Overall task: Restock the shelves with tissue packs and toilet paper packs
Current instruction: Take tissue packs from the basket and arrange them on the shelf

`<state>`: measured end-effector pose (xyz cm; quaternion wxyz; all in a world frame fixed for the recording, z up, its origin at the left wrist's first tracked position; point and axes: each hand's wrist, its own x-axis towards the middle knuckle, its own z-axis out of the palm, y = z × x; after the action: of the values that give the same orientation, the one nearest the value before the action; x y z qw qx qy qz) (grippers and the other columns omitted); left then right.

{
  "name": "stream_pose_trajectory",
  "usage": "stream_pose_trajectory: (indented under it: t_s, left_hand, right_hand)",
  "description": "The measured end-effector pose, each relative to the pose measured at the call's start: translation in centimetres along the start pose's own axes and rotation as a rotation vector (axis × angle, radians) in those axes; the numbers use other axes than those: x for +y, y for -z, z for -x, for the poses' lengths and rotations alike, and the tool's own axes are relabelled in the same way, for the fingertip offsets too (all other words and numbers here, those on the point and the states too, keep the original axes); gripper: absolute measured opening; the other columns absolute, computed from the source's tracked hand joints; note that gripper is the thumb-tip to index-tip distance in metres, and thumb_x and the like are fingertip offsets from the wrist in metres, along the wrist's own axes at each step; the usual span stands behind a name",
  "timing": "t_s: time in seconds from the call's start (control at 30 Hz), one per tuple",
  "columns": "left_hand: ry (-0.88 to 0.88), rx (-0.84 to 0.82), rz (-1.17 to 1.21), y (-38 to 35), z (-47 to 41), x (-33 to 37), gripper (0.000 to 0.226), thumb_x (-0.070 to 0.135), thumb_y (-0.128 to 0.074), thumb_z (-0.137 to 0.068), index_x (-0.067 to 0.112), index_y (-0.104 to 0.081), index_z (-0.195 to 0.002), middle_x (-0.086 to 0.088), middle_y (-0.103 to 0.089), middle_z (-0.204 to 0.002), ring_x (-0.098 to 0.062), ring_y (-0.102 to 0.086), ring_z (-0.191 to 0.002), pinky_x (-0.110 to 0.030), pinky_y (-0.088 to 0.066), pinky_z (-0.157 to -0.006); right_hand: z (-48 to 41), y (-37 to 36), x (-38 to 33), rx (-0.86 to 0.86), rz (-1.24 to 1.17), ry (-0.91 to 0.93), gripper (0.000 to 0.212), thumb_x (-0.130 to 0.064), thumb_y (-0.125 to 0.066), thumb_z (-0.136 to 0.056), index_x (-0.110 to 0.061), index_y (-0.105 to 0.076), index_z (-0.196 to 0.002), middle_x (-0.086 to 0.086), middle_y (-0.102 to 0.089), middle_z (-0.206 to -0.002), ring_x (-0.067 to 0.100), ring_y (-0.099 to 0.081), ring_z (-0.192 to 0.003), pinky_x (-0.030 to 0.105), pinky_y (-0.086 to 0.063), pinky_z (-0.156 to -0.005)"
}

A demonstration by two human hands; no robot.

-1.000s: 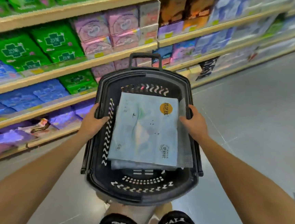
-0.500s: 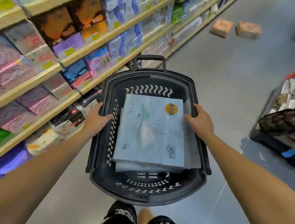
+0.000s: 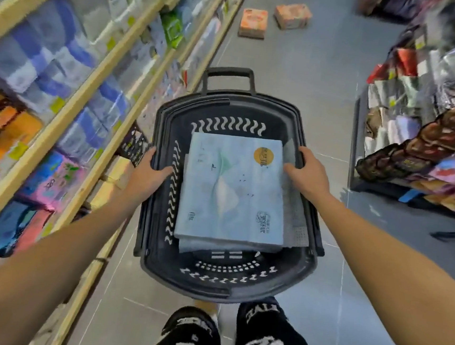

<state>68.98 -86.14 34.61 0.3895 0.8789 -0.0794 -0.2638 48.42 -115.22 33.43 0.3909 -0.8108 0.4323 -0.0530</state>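
Observation:
I carry a black plastic basket (image 3: 159, 251) in front of me, at waist height. My left hand (image 3: 146, 176) grips its left rim and my right hand (image 3: 307, 176) grips its right rim. Inside lies a flat pale blue tissue pack (image 3: 233, 192) with an orange round label, stacked on at least one more pack beneath. The shelves (image 3: 68, 120) run along my left, with wooden edges and rows of blue, white, green and pink paper packs.
Two orange packs (image 3: 253, 23) lie on the grey floor far ahead in the aisle. A low display of colourful bagged goods (image 3: 420, 150) stands on the right. The aisle floor between them stretches ahead. My dark shorts show at the bottom.
My view has swung right, from facing the shelves to looking down the aisle. The shelves have slid to the left, and the basket stays in both hands.

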Motion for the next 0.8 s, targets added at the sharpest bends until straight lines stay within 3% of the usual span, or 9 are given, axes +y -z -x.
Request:
stream_pose_trajectory:
  t_s: [0.23,0.8]
  left_hand:
    - [-0.066,-0.004,-0.047,-2.5,-12.9,10.8,0.07,0.033,-0.06,-0.09,0.025,-0.024,-0.15,-0.003,-0.03,-0.154,-0.027,-0.033,-0.139,-0.039,-0.033,-0.108]
    - [-0.024,0.019,0.022,-10.8,-41.1,33.9,0.069,0.033,-0.062,-0.089,0.026,-0.028,-0.148,-0.002,-0.027,-0.156,-0.026,-0.029,-0.141,-0.043,-0.032,-0.111]
  right_hand:
    - [-14.6,3.4,-2.0,0.063,-0.018,-0.023,0.068,-0.038,-0.059,-0.085,-0.021,-0.034,-0.146,0.012,-0.05,-0.14,0.032,-0.052,-0.121,0.042,-0.046,-0.093]
    - [-52.0,14.7,-9.0,0.007,0.052,-0.001,0.067,-0.04,-0.056,-0.088,-0.021,-0.032,-0.147,0.009,-0.045,-0.146,0.032,-0.045,-0.13,0.045,-0.042,-0.099]
